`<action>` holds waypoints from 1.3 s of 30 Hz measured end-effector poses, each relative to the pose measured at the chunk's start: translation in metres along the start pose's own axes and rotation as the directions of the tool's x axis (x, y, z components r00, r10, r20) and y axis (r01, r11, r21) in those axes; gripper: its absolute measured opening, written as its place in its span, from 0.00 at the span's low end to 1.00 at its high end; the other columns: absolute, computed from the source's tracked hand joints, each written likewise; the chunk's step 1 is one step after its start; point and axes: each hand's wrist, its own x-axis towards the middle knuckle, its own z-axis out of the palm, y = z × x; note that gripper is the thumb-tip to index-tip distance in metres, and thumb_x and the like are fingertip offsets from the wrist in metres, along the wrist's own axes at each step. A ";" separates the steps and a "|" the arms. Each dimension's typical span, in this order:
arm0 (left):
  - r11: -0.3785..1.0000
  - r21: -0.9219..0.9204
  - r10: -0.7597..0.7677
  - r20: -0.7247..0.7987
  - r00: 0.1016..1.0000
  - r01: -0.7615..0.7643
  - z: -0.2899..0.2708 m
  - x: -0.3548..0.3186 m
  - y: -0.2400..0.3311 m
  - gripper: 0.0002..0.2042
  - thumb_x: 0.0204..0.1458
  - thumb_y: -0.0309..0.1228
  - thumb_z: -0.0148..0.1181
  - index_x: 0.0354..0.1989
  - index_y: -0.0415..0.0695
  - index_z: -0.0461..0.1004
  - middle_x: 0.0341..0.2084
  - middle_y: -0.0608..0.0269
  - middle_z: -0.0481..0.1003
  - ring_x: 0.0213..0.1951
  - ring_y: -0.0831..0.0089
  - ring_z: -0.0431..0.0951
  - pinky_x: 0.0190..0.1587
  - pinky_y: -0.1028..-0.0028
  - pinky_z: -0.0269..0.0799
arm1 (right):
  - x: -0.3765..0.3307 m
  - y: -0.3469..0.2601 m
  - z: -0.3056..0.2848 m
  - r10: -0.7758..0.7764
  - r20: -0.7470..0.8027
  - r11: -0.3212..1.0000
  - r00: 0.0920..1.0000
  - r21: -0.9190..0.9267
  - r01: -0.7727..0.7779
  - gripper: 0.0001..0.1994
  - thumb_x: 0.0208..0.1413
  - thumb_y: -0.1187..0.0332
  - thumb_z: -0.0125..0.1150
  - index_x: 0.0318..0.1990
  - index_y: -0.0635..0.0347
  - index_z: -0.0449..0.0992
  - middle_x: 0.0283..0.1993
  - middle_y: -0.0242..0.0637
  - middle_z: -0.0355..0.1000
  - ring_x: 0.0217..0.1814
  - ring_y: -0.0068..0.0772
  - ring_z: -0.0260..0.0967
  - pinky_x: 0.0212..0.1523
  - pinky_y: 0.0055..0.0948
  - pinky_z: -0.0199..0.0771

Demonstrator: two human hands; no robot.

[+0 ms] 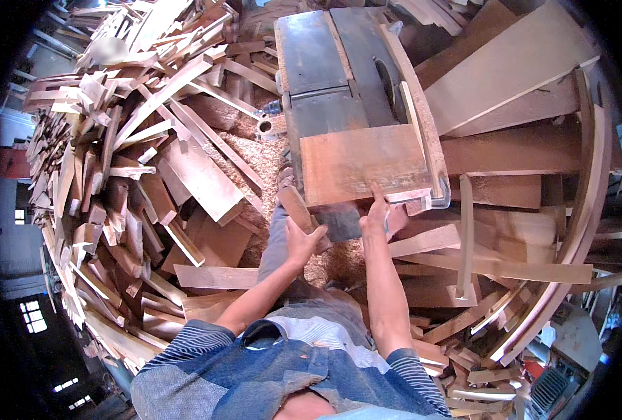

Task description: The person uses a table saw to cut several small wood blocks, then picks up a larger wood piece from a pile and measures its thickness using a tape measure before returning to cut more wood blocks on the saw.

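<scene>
A wide wooden board [363,161] lies flat across the near end of a grey metal woodworking machine [318,59], which looks like a jointer. At the board's near edge is my right hand [375,215], with one digit laid over its top face and the other fingers partly hidden. My left hand [304,241] is closed around a short wooden block [295,206], just left of the machine's near end. Along the machine's right side runs a long wooden fence [419,112], with a thin pale strip beside it.
Heaped offcuts [108,140] fill the left side. Wood shavings [262,157] cover the floor beside the machine and below my hands. Large planks [514,63] are stacked at the right, near a long curved board [584,231]. A grey machine housing [570,336] stands at the lower right.
</scene>
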 end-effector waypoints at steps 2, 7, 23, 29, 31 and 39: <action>0.984 0.139 0.121 -0.099 0.988 -0.107 -0.001 0.005 -0.011 0.53 0.39 0.47 0.79 0.69 0.29 0.56 0.62 0.32 0.63 0.66 0.38 0.62 0.68 0.50 0.59 | -0.020 -0.015 0.011 0.012 -0.006 0.973 1.000 -0.230 -0.013 0.20 0.57 0.60 0.73 0.50 0.62 0.74 0.44 0.39 0.79 0.37 0.36 0.80 0.30 0.36 0.85; 0.672 0.392 0.642 0.116 0.758 -0.628 -0.028 0.016 0.072 0.50 0.39 0.49 0.80 0.67 0.35 0.61 0.66 0.36 0.58 0.68 0.38 0.56 0.69 0.45 0.52 | -0.030 -0.039 -0.009 0.141 0.085 0.897 0.986 -0.432 -0.091 0.22 0.60 0.49 0.69 0.50 0.56 0.78 0.36 0.36 0.81 0.29 0.36 0.80 0.24 0.35 0.82; 0.729 0.200 0.601 0.269 0.752 -0.654 0.008 0.102 0.045 0.35 0.47 0.46 0.77 0.55 0.33 0.67 0.51 0.31 0.69 0.51 0.34 0.74 0.53 0.49 0.73 | -0.004 -0.037 -0.010 0.067 0.043 0.861 0.997 -0.507 -0.036 0.28 0.61 0.43 0.64 0.43 0.66 0.81 0.34 0.42 0.82 0.31 0.39 0.82 0.29 0.38 0.84; 0.711 0.333 0.572 0.236 0.785 -0.619 0.023 0.080 0.050 0.34 0.49 0.45 0.76 0.56 0.32 0.69 0.55 0.19 0.68 0.50 0.31 0.76 0.52 0.48 0.75 | -0.010 -0.110 -0.022 -0.261 0.050 -0.023 0.964 -0.999 0.045 0.31 0.63 0.40 0.58 0.46 0.67 0.83 0.39 0.53 0.81 0.42 0.58 0.80 0.45 0.50 0.78; 0.749 0.307 0.524 0.266 0.809 -0.587 0.018 0.076 0.062 0.34 0.48 0.45 0.76 0.54 0.32 0.70 0.55 0.17 0.68 0.51 0.30 0.76 0.52 0.49 0.75 | -0.001 -0.112 -0.039 -0.437 0.210 -0.103 0.875 -0.978 0.184 0.25 0.64 0.48 0.59 0.53 0.62 0.82 0.47 0.53 0.80 0.48 0.58 0.79 0.49 0.51 0.78; 0.744 0.328 0.514 0.277 0.812 -0.583 0.023 0.076 0.065 0.37 0.48 0.47 0.76 0.58 0.31 0.69 0.64 0.18 0.60 0.64 0.30 0.65 0.66 0.44 0.61 | 0.049 -0.185 -0.073 -0.202 0.860 -0.737 0.468 -0.448 0.506 0.32 0.51 0.73 0.66 0.68 0.52 0.72 0.76 0.34 0.63 0.77 0.46 0.58 0.74 0.49 0.61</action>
